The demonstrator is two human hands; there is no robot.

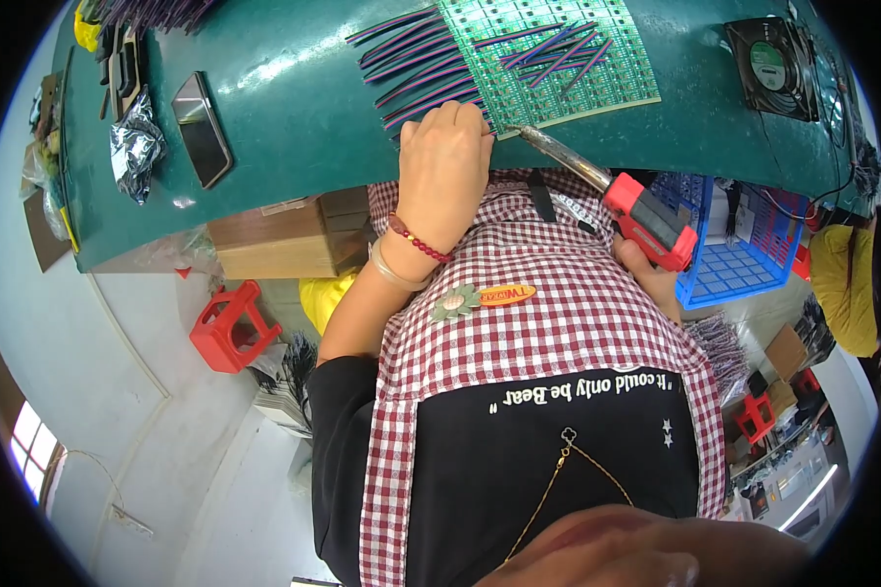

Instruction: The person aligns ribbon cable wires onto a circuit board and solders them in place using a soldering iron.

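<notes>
A sheet of green circuit boards (612, 83) lies on the green table. Short multi-coloured wires (411, 61) stick out in a row along its left side, and several loose wire pieces (558, 54) rest on top. My left hand (445, 157) is closed at the sheet's near left corner, fingers curled down over the last wires; what they pinch is hidden. My right hand (648, 274) grips a red and black soldering iron (653, 223) by its handle. The iron's metal tip points to the near left corner of the sheet, close to my left fingers.
A phone (204, 132) and crumpled foil (137, 147) lie at the table's left, near hand tools (124, 68). A black fan (773, 68) stands at the right. Below the edge are a cardboard box (274, 240), a blue crate (739, 274) and a red stool (233, 328).
</notes>
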